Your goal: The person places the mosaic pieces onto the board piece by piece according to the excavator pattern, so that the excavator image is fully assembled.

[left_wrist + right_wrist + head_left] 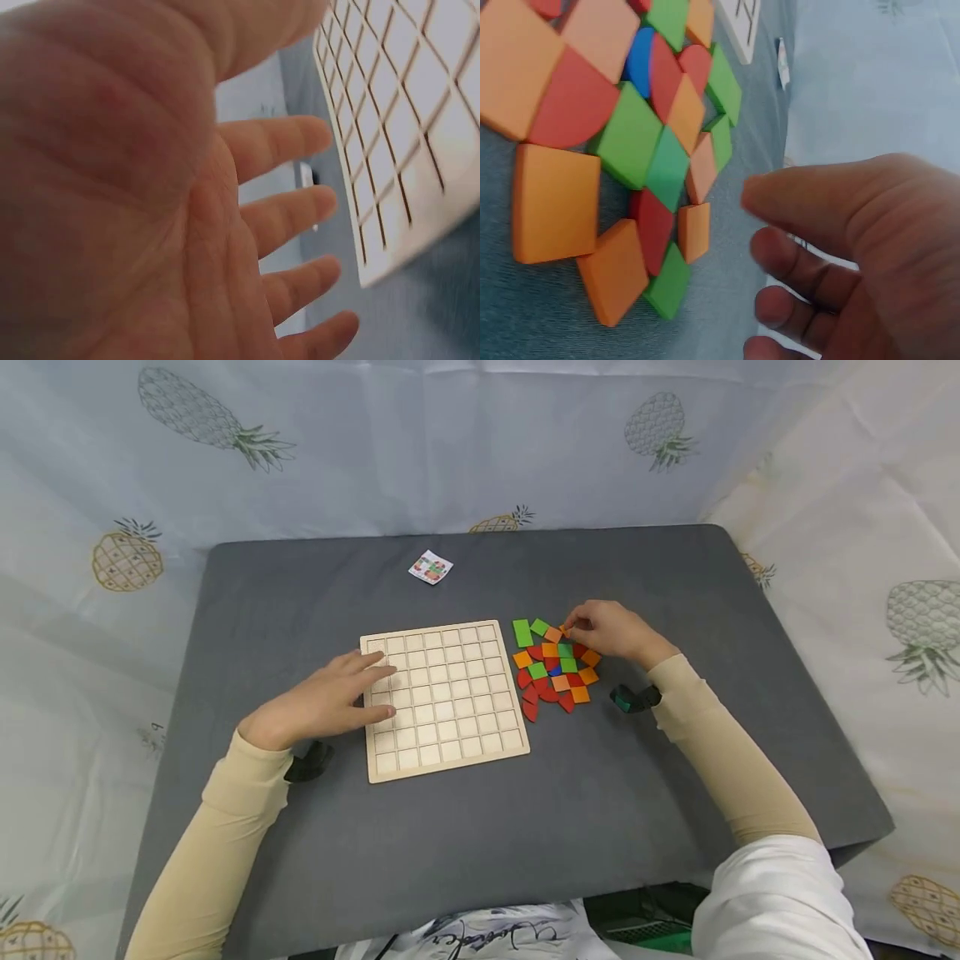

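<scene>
the left hand point(322, 697) is released, fingers spread over the left edge of the wooden grid board point(444, 710); contact cannot be determined. the right hand point(611, 627), fingers partly bent and grasping nothing visible, is positioned at the far right edge of the coloured tiles point(567, 666), which lie on the tabletop point(450, 835) immediately right of the board.

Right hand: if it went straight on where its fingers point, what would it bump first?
Probably the nearest orange block, just ahead of the right hand. The hand's height is unclear, though, so it might pass over.
</scene>
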Demonstrator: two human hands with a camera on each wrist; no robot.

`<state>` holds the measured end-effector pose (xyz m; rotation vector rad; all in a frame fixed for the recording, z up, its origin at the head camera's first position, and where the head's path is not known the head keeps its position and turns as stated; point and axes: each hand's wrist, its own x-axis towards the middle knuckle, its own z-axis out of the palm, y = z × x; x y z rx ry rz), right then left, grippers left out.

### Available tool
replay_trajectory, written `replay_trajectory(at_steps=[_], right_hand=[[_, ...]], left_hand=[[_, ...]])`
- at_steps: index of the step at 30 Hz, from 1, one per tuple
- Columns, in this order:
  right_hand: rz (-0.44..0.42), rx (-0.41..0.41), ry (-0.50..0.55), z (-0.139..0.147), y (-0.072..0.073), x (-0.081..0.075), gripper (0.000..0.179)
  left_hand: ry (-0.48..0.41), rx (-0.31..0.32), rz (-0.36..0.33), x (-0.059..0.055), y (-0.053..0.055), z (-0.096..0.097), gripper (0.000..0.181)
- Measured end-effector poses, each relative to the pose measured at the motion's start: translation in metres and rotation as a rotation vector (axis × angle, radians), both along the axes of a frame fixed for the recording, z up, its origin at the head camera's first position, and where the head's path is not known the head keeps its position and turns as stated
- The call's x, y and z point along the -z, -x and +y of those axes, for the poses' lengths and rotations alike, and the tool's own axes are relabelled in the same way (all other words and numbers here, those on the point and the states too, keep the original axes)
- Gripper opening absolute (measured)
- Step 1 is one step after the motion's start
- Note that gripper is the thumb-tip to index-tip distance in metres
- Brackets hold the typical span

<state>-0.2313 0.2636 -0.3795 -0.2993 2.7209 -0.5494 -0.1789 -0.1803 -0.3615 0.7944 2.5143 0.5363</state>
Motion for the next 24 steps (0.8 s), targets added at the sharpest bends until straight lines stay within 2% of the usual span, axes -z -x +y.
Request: replay_trajectory(at_steps=[4, 10, 15, 19, 24], right_hand=[[-0.014, -0.011, -0.081, 0.0, -0.004, 0.005, 0.025], [-0.03, -0.044, -0.13, 0.004, -0.008, 0.012, 0.029], [-0.016, -0.042, -0.168, 0.005, -0.013, 0.015, 0.03], [0.002, -0.007, -0.159, 0.005, -0.015, 0.014, 0.027], [-0.013, 0.045, -0.079, 0.006, -0.017, 0.012, 0.021]], left_hand=[[-0.015, 0.011, 0.023, 0.008, -0.01, 0.011, 0.064], [0.002, 0.053, 0.09, 0.017, -0.02, 0.017, 0.071], [0.012, 0.058, 0.063, 0.025, -0.023, 0.02, 0.08], [0.049, 0.077, 0.04, 0.032, -0.025, 0.025, 0.084], [0.091, 0.084, 0.063, 0.038, -0.027, 0.029, 0.087]])
